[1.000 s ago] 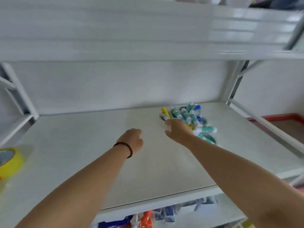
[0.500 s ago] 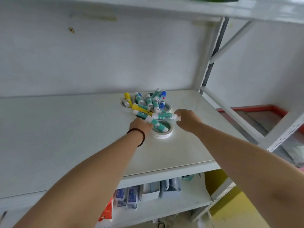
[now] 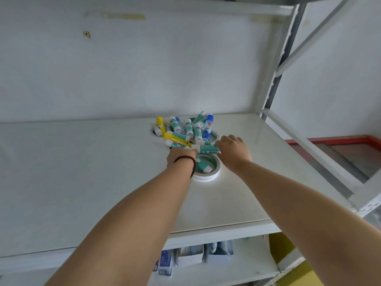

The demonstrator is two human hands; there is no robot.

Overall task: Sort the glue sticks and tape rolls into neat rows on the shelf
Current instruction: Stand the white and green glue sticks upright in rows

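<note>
A heap of glue sticks (image 3: 185, 131), green, yellow and blue with white caps, lies on white tape rolls near the back right of the white shelf (image 3: 82, 182). The nearest tape roll (image 3: 208, 174) has a green glue stick lying inside it. A green glue stick (image 3: 207, 149) lies crosswise at the front of the heap. My left hand (image 3: 179, 156), with a dark bead bracelet on the wrist, touches its left end. My right hand (image 3: 233, 151) has its fingers closed on its right end.
A white back wall (image 3: 123, 69) rises behind the shelf. A grey metal upright (image 3: 276, 79) and a diagonal brace stand at the right. The shelf below holds small boxes (image 3: 189, 256). A yellow object (image 3: 288, 254) sits lower right.
The view has swung right, so the yellow tape roll at the left is out of sight. Both hands have reached forward to the heap and closed in on the crosswise green glue stick.
</note>
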